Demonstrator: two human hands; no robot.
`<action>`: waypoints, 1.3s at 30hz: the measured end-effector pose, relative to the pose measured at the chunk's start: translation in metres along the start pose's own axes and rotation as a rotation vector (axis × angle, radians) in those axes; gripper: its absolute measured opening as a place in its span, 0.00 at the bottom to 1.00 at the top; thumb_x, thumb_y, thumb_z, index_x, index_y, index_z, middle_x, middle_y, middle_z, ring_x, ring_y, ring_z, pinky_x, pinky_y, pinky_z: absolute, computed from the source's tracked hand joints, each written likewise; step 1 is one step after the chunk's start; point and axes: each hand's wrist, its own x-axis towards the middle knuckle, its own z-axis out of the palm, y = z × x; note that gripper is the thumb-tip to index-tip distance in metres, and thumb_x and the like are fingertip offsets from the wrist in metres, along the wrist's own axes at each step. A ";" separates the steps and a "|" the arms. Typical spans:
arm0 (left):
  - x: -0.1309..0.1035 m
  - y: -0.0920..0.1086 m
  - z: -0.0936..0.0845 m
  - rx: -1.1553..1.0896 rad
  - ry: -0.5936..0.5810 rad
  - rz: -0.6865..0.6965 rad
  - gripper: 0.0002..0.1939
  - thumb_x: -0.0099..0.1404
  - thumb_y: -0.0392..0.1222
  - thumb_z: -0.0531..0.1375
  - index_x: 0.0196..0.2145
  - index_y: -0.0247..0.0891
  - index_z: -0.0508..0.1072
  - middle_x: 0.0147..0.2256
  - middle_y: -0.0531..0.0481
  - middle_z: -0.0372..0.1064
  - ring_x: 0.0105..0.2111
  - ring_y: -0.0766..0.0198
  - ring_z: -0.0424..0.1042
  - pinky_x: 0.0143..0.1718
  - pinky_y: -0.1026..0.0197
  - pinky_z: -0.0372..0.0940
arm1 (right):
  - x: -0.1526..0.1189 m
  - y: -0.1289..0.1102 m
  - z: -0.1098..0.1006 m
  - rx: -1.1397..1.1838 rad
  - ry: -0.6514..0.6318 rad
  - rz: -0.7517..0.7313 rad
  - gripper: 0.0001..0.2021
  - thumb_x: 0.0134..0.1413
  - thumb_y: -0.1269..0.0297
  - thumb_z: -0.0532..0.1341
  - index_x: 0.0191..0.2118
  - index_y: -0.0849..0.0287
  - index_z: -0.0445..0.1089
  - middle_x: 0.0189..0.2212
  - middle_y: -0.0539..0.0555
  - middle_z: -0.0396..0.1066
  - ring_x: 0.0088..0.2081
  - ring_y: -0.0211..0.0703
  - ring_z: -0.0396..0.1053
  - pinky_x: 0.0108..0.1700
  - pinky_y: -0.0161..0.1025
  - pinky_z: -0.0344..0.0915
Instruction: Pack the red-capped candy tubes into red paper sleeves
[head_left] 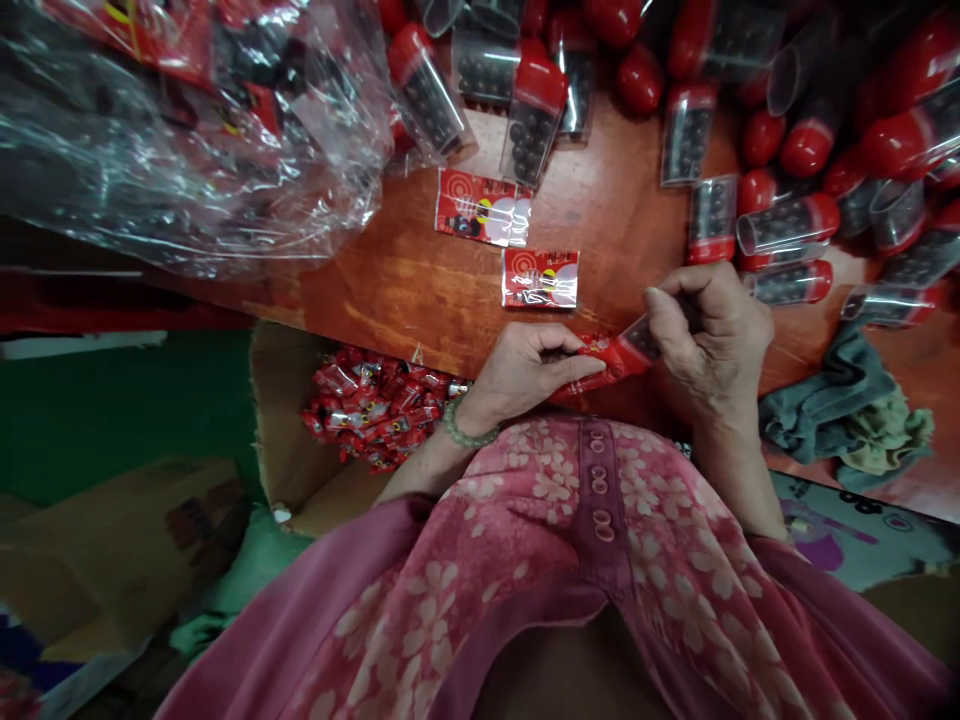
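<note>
My left hand point(525, 372) pinches a red printed plastic sleeve point(600, 368) just above my lap, at the table's near edge. From the other side, my right hand point(709, 335) grips a clear tube of dark beads point(640, 338), whose near end sits inside the sleeve's mouth. The tube's far end is hidden by my right fingers. Just beyond my left hand, one flat red sleeve point(540, 279) lies on the wooden table point(622, 190). A second flat sleeve point(480, 207) lies farther back and to its left.
Red-capped bead tubes point(787, 225) are heaped at the back and right. A large clear plastic bag point(225, 150) covers the back left. Below the table edge, a cardboard box point(281, 430) holds many red wrapped pieces point(382, 405). A grey-green cloth point(832, 400) lies at right.
</note>
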 end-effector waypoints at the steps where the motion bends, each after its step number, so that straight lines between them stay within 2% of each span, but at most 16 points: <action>1: 0.000 0.000 0.000 -0.010 -0.013 0.002 0.15 0.58 0.51 0.72 0.27 0.34 0.81 0.25 0.50 0.76 0.23 0.70 0.67 0.25 0.67 0.62 | 0.001 -0.001 0.000 0.001 -0.014 -0.009 0.08 0.66 0.58 0.63 0.34 0.52 0.72 0.26 0.46 0.66 0.26 0.35 0.63 0.32 0.38 0.62; 7: 0.003 -0.001 -0.004 -0.006 -0.069 0.021 0.13 0.60 0.49 0.71 0.30 0.35 0.82 0.28 0.48 0.79 0.26 0.68 0.72 0.30 0.66 0.67 | 0.008 -0.007 0.003 0.027 -0.042 -0.015 0.09 0.65 0.61 0.64 0.31 0.54 0.71 0.26 0.47 0.68 0.26 0.35 0.63 0.31 0.38 0.63; 11: 0.003 0.006 -0.009 0.018 -0.166 0.025 0.14 0.62 0.51 0.69 0.31 0.35 0.82 0.30 0.48 0.80 0.29 0.66 0.74 0.34 0.64 0.70 | 0.013 -0.011 0.003 0.098 -0.089 0.079 0.10 0.65 0.56 0.64 0.33 0.52 0.71 0.25 0.46 0.67 0.26 0.36 0.66 0.29 0.36 0.64; 14: 0.002 0.013 -0.012 -0.077 -0.254 -0.056 0.18 0.63 0.55 0.68 0.34 0.35 0.83 0.31 0.48 0.80 0.31 0.64 0.77 0.37 0.62 0.72 | 0.016 -0.014 0.004 0.159 -0.168 0.191 0.11 0.62 0.52 0.66 0.33 0.52 0.72 0.26 0.47 0.67 0.29 0.37 0.69 0.30 0.36 0.66; 17: 0.000 0.018 -0.013 -0.255 -0.310 -0.177 0.21 0.60 0.58 0.70 0.34 0.35 0.83 0.31 0.47 0.80 0.30 0.63 0.77 0.35 0.62 0.73 | 0.018 -0.014 0.010 0.205 -0.181 0.257 0.15 0.60 0.48 0.67 0.32 0.53 0.71 0.26 0.47 0.66 0.32 0.38 0.70 0.31 0.35 0.66; 22: 0.000 0.018 -0.010 -0.378 -0.302 -0.309 0.19 0.57 0.56 0.73 0.35 0.36 0.82 0.30 0.47 0.80 0.26 0.63 0.78 0.30 0.62 0.74 | 0.015 -0.011 0.023 0.232 -0.200 0.280 0.18 0.58 0.43 0.66 0.31 0.53 0.69 0.25 0.45 0.64 0.29 0.35 0.66 0.31 0.34 0.66; 27: 0.002 0.019 -0.006 -0.505 -0.333 -0.360 0.18 0.59 0.55 0.72 0.31 0.37 0.81 0.27 0.47 0.80 0.29 0.58 0.82 0.34 0.58 0.79 | 0.010 -0.010 0.028 0.222 -0.165 0.285 0.19 0.60 0.41 0.64 0.31 0.52 0.67 0.26 0.45 0.64 0.28 0.36 0.65 0.32 0.36 0.68; 33: 0.000 0.011 0.002 -0.564 -0.344 -0.364 0.17 0.58 0.54 0.73 0.32 0.36 0.81 0.31 0.45 0.81 0.31 0.55 0.83 0.38 0.56 0.80 | 0.004 -0.007 0.028 0.223 -0.199 0.245 0.18 0.63 0.43 0.63 0.32 0.51 0.67 0.27 0.46 0.66 0.31 0.38 0.68 0.35 0.37 0.71; 37: -0.003 0.009 0.006 -0.573 -0.324 -0.368 0.18 0.57 0.54 0.74 0.32 0.35 0.80 0.33 0.44 0.82 0.32 0.56 0.83 0.39 0.57 0.79 | -0.001 -0.004 0.021 0.233 -0.251 0.211 0.16 0.66 0.45 0.61 0.35 0.52 0.68 0.28 0.46 0.67 0.31 0.37 0.67 0.38 0.37 0.72; 39: -0.006 0.011 0.006 -0.567 -0.309 -0.391 0.20 0.57 0.55 0.73 0.33 0.34 0.80 0.33 0.44 0.82 0.33 0.58 0.83 0.40 0.58 0.78 | -0.004 -0.004 0.012 0.272 -0.314 0.200 0.13 0.67 0.48 0.60 0.40 0.53 0.70 0.31 0.47 0.68 0.32 0.37 0.68 0.39 0.37 0.71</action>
